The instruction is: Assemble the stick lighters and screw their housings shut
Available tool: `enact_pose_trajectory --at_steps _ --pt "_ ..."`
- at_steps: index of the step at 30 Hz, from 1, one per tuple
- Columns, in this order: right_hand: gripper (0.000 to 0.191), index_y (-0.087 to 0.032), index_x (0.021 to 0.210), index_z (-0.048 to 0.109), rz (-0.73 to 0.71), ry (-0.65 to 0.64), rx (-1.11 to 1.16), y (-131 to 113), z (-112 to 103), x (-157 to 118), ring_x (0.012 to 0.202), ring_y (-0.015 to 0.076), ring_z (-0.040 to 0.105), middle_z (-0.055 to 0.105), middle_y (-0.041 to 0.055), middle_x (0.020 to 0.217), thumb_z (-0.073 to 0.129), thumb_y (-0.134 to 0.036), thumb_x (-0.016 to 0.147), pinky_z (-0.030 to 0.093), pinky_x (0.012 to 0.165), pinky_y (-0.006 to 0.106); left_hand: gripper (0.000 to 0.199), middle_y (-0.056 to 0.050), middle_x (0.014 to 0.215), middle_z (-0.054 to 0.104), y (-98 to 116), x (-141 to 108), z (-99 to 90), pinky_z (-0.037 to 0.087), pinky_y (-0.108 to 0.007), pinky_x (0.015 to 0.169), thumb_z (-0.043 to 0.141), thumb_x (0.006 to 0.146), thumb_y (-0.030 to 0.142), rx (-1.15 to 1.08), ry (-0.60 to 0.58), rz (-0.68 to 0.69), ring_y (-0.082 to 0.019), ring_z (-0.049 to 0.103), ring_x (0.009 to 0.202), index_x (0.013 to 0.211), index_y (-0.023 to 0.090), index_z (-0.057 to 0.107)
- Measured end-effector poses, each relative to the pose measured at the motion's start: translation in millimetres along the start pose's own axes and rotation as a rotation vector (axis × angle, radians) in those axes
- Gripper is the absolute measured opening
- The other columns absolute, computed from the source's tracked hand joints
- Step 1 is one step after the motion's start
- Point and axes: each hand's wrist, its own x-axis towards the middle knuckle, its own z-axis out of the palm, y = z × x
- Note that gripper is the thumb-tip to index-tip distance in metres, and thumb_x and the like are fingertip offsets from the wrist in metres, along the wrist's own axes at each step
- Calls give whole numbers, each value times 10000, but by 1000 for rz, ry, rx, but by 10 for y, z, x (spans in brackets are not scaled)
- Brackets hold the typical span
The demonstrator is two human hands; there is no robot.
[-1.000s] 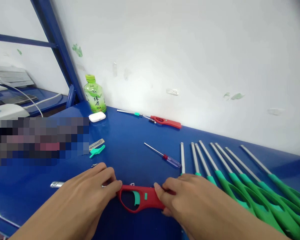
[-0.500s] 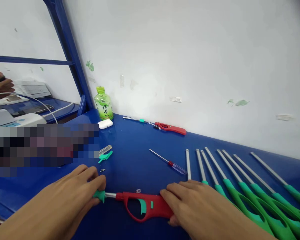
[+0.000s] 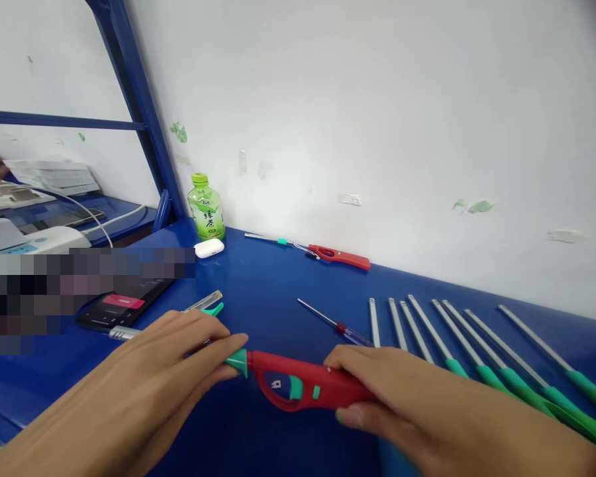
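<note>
A red long-nosed gas lighter lies across between my two hands, its trigger loop and green trigger in view. My left hand pinches the green collar, which sits against the front end of the red body. Past that hand the tip of a metal tube sticks out to the left. My right hand is wrapped round the rear of the red handle. Through the trigger loop a small pale part shows on the table. A green plastic piece is partly covered by my left hand.
A purple-handled screwdriver lies beyond my right hand. Several green lighters lie in a row at right. At the back are another red lighter, a white case and a green tea bottle. A phone lies at left.
My left hand has moved right with the green collar, closing over the bare metal stretch before the red body. The lighter has risen and shifted slightly right. My right hand's thumb now shows below the handle.
</note>
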Motion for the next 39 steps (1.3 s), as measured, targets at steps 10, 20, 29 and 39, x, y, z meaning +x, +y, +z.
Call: enact_pose_trajectory --at_steps 10,20,29,39 --pt "517 -254 1005 696 105 -102 605 -94 -215 17 758 153 529 577 -16 854 506 -702 1179 439 688 273 316 23 1203 858 124 197 1 572 -258 1223 514 1182 140 -58 115 150 -115 816 1051 1401 267 703" --pt "466 -235 1043 679 112 -206 767 -114 -227 54 583 76 447 645 -48 806 637 -687 1151 317 503 200 417 41 1191 897 218 187 -31 629 -196 1056 533 1100 58 -85 82 124 -107 851 1036 1393 302 700" --pt "184 -328 1078 830 -7 41 389 -76 -82 64 776 156 652 815 -20 968 662 -379 1132 449 640 261 362 45 1231 886 187 70 -6 619 -252 1124 449 1243 369 43 5 41 -170 863 1067 1332 363 799" --pt "418 -174 1585 700 -399 534 -280 107 283 262 1177 267 850 862 106 1346 518 -195 1208 706 1091 448 467 -20 1110 910 190 165 49 719 -314 797 390 1210 301 174 -53 60 -226 904 898 1164 297 855"
